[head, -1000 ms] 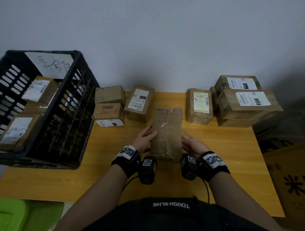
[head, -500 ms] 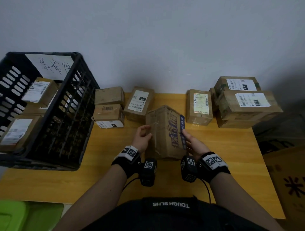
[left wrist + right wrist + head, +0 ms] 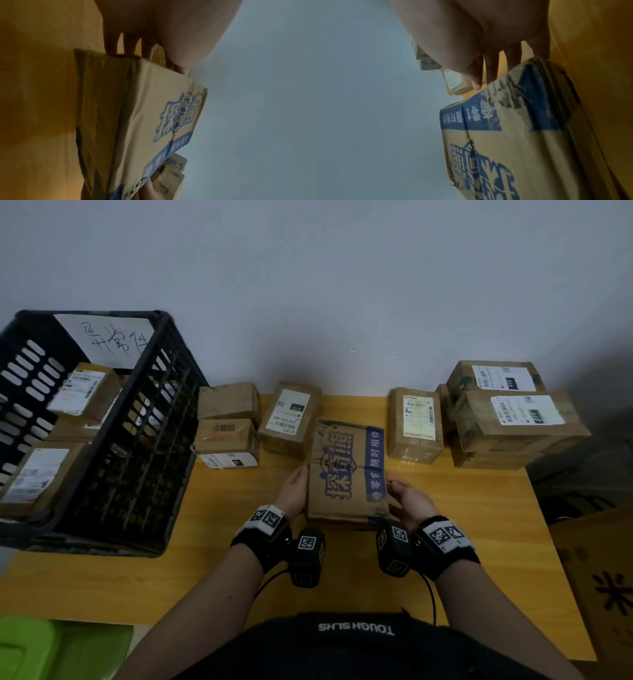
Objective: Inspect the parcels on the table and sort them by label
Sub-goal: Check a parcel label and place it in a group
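Nine parcels [image 3: 347,470] on one table [image 3: 171,587], at least three more inside one black crate [image 3: 144,440], and two hands [image 3: 294,491] in view

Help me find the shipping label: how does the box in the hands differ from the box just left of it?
The held box shows blue print and no white label; the left box carries a white label on top. The held box has torn edges and looks larger. Both are brown cardboard.
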